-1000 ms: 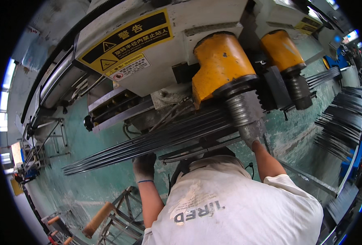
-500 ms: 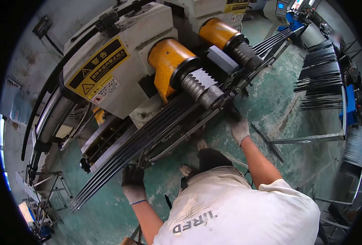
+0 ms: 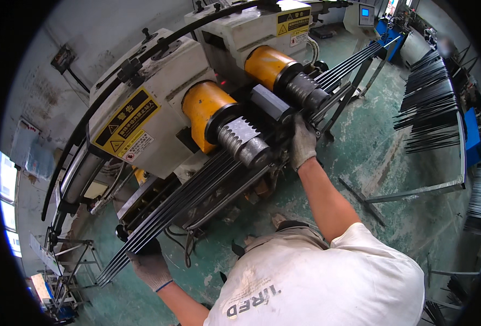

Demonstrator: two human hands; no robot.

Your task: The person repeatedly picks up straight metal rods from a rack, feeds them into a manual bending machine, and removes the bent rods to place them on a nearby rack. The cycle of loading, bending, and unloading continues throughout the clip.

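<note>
Several long dark metal bars lie side by side, slanting from the lower left up through a bending machine. My left hand, in a grey glove with a dark palm, is closed at the near edge of the bars, close to their lower-left ends. My right hand, in a similar glove, reaches to the machine's front rail between two ridged round dies. Its fingertips are lost against dark parts there, so what they touch cannot be made out. Yellow cylindrical housings stand behind the dies.
A rack of thin dark rods stands to the right, its metal frame reaching low over the green floor. A loose dark bar lies nearby. At far left stands a metal stand. A control box is at the back.
My left hand has moved left and down along the bars to their near edge. My right hand has risen from below the rail to the machine's front. The view has shifted slightly.
</note>
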